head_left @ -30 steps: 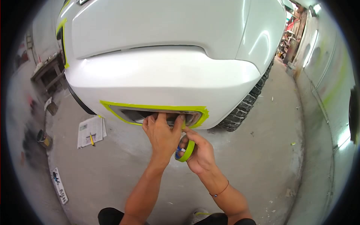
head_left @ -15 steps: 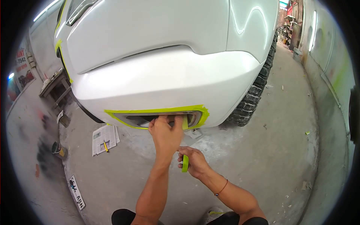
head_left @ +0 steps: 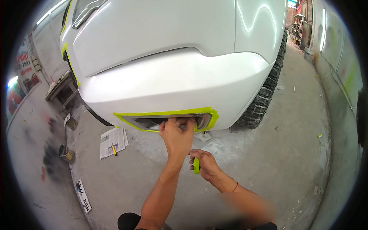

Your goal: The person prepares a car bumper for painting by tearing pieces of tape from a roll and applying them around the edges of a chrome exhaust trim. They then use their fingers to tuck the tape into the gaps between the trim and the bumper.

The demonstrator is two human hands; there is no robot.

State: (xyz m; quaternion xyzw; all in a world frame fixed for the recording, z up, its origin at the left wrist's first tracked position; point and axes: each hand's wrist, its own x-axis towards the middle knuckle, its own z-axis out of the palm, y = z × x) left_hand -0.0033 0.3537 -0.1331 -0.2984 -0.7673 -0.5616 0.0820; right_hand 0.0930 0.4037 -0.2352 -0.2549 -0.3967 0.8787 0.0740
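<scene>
A white car bumper (head_left: 165,90) has a lamp recess (head_left: 151,122) edged with yellow-green masking tape (head_left: 213,119). At the recess's lower edge, my left hand (head_left: 177,138) has its fingers bent inward, closed by a short strip of masking tape (head_left: 196,125); the fingertips are partly hidden. Just below and to the right, my right hand (head_left: 207,165) grips a roll of masking tape (head_left: 196,165), its fingers curled around it. The roll is apart from the bumper.
A knobbly tyre (head_left: 264,96) stands right of the bumper. Newspaper (head_left: 111,140) with a yellow cutter-like tool (head_left: 114,149) lies on the concrete floor. Along the left wall are a small can (head_left: 66,154), a number plate (head_left: 83,196) and a wooden bench (head_left: 61,86).
The whole view has shifted slightly, so the car and floor things appear further right. Less of the tape strip shows beside my left thumb. My right hand still holds the roll.
</scene>
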